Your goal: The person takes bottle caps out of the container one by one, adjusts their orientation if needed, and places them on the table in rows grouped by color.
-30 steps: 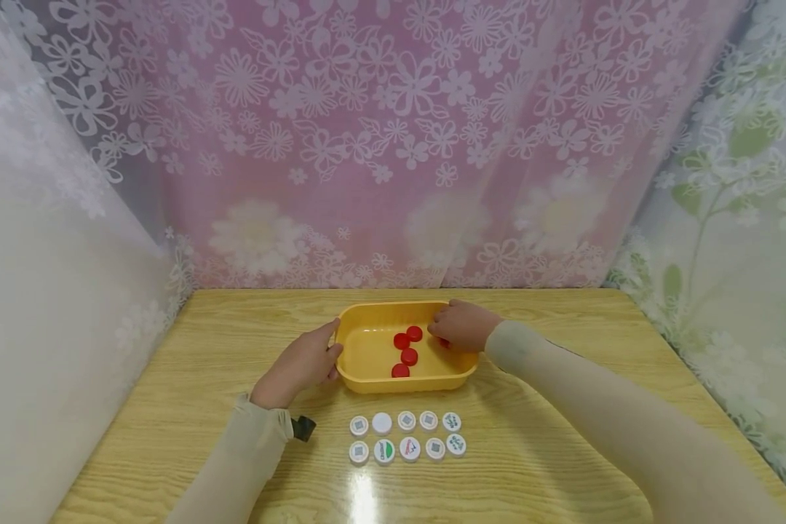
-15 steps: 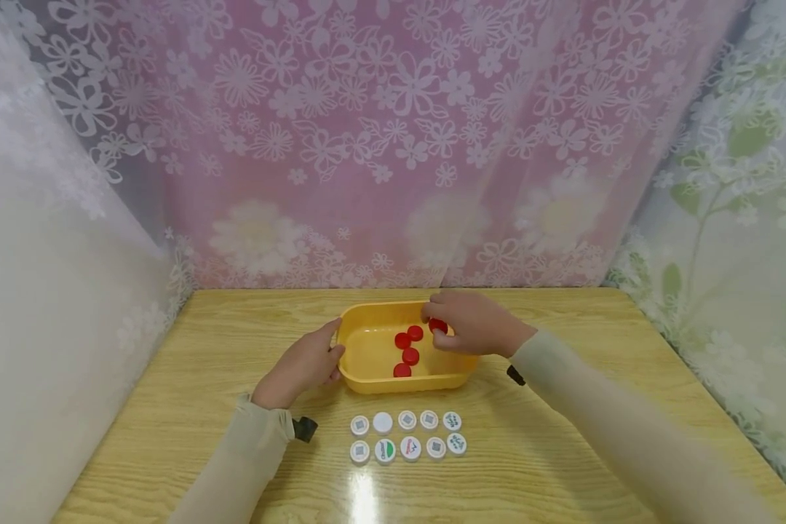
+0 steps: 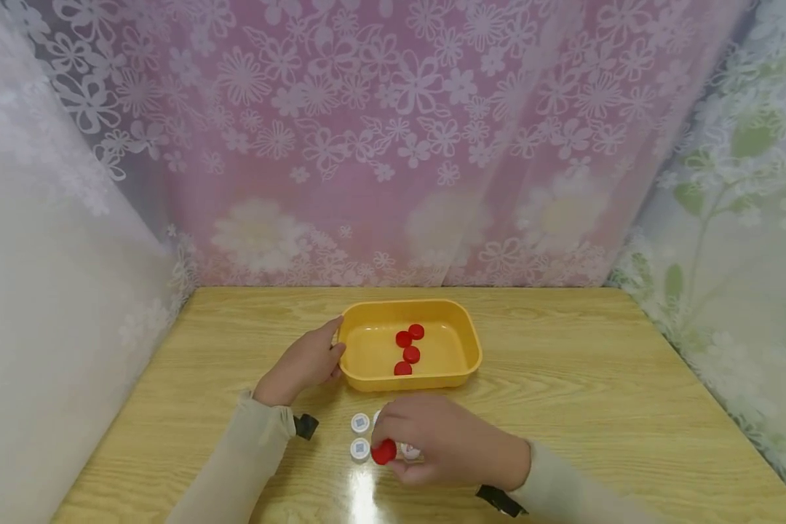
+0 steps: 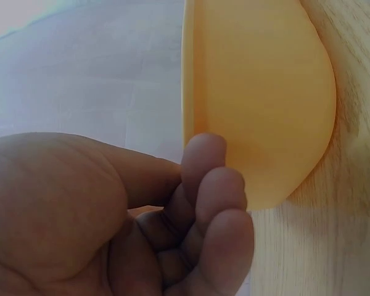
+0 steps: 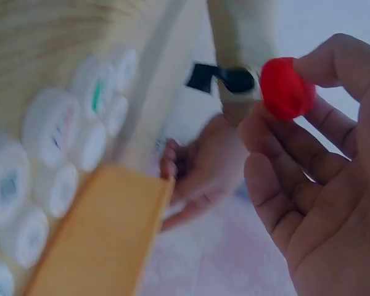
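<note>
My left hand (image 3: pixel 304 362) grips the left end of a yellow plastic tub (image 3: pixel 474 353); in the left wrist view its curled fingers (image 4: pixel 225 246) lie against the tub's wall. Several red bottle caps (image 3: pixel 411 354) lie inside the tub. My right hand (image 3: pixel 442 440) is over the white caps in front of the tub, pinching one red bottle cap (image 5: pixel 287 88) between thumb and fingers. The hollow side of that cap shows in the right wrist view. White bottle caps (image 3: pixel 360 423) stand in two rows on the table, most of them hidden behind the right hand in the head view.
The wooden table (image 3: pixel 236 313) ends at a pink flowered curtain (image 3: pixel 380 182) at the back. Pale curtains hang at the left and right sides. A black strap (image 3: pixel 304 426) is on the left wrist and another black strap (image 3: pixel 500 501) on the right.
The right hand has lifted a red cap out of the tub and carried it toward the front, over the white caps. My left hand stays on the tub's end.
</note>
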Tool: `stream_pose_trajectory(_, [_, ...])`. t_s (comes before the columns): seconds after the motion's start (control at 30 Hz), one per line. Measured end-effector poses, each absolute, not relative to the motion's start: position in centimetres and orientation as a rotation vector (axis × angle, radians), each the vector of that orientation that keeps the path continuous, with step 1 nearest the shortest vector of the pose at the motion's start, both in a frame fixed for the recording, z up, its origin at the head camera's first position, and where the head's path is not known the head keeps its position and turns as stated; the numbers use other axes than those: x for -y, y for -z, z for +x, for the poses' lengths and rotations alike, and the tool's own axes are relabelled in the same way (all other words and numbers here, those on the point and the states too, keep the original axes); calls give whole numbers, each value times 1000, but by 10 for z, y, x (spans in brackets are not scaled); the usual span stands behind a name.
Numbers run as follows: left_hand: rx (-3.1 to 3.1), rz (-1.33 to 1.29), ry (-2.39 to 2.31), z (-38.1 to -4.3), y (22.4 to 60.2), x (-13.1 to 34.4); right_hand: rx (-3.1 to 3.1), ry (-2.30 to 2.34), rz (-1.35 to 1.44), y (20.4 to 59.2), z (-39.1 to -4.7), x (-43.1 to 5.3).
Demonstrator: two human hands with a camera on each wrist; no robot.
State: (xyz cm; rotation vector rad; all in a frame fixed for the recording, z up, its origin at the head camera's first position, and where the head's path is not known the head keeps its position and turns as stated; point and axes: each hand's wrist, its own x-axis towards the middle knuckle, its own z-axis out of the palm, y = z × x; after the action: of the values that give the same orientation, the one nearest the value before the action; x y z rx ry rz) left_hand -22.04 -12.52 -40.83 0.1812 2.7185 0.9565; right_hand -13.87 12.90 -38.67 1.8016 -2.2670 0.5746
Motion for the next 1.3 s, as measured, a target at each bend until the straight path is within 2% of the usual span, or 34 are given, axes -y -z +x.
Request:
stream_pose_trajectory(0.37, [-2707,176,-956,-224,410,124,2341,28,1882,425,-122,-96])
stream_pose_trajectory(0.87, [-2719,182,-948,-220,407,125,2264,233,1868,433,-120,-89])
stream_pose_trajectory(1.3, [-2725,191,-940,-220,406,127,2335,237,1878,433,-122,-91])
